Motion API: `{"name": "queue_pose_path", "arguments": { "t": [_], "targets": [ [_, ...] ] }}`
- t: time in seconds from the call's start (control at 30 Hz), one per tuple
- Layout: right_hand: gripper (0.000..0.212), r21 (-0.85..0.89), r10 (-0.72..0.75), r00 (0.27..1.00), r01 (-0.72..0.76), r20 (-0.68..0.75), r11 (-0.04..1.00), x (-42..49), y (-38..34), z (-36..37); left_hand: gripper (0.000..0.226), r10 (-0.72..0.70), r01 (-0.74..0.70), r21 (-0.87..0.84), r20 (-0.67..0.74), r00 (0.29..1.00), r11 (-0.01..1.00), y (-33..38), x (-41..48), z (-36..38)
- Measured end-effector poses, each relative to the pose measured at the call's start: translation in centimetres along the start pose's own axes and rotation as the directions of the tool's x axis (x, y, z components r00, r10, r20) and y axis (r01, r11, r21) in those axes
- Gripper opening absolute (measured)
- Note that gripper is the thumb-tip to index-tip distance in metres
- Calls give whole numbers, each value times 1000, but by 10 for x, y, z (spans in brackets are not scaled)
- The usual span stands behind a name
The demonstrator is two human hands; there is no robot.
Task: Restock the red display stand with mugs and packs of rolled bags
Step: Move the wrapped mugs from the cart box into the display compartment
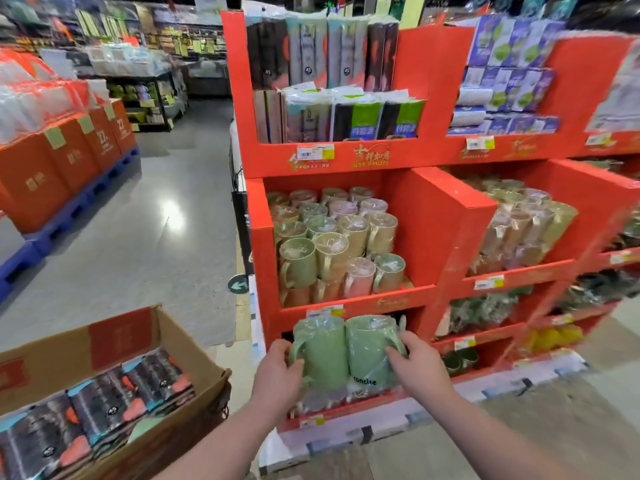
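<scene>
Holding a clear-wrapped pair of pale green mugs (341, 355) in front of the lowest shelf of the red cardboard display stand (450, 220), we are gripping it from both sides. Our left hand (277, 370) is curling round the handle at the pack's 9 o'clock, and our right hand (420, 367) is wrapping its fingers over the 3 o'clock edge. At 8 o'clock an open brown cardboard box (183, 341) is carrying dark packs of rolled bags (104, 407). More wrapped pastel mugs (332, 244) are filling the shelf at 12 o'clock.
</scene>
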State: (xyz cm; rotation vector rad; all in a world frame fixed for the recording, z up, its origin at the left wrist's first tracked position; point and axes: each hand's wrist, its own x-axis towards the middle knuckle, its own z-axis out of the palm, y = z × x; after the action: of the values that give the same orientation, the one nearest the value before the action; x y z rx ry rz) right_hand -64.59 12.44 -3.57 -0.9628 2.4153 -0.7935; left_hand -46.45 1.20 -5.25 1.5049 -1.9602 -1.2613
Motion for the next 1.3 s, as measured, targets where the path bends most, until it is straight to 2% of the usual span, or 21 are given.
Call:
{"name": "queue_pose_path", "arguments": {
  "t": [0.13,0.27,0.43,0.53,0.7,0.8,1.03,1.17,1.3],
  "targets": [
    [13,7,-44,999,44,-20,999,16,24,-34,16,29,-29,10,-20,999,1000,33,-1,32],
    [24,56,-84,996,85,-27,995,33,36,-57,10,25,-25,-2,-38,999,1000,57,-2,51],
    [19,83,-120,993,119,8,989,54,36,-63,10,41,-42,-16,-90,995,999,70,4,51],
    [10,110,-146,989,148,-18,983,71,33,-61,8,51,-55,-28,-125,991,998,76,17,45],
    [4,103,-117,992,122,-52,987,98,29,-58,8,93,-100,-35,-155,984,994,86,47,39],
    [12,79,-97,993,102,-65,992,120,22,-60,7,127,-140,-55,-186,974,989,98,69,36],
    [9,93,-125,982,139,-138,986,173,-5,-56,13,180,-216,-105,-274,945,971,123,130,18],
    [16,34,-84,984,90,-157,995,202,-15,-45,11,197,-242,-125,-295,935,962,126,158,9],
    [16,66,-54,981,67,-189,996,224,-23,-32,13,206,-256,-130,-311,928,958,126,183,2]
  ]
}}
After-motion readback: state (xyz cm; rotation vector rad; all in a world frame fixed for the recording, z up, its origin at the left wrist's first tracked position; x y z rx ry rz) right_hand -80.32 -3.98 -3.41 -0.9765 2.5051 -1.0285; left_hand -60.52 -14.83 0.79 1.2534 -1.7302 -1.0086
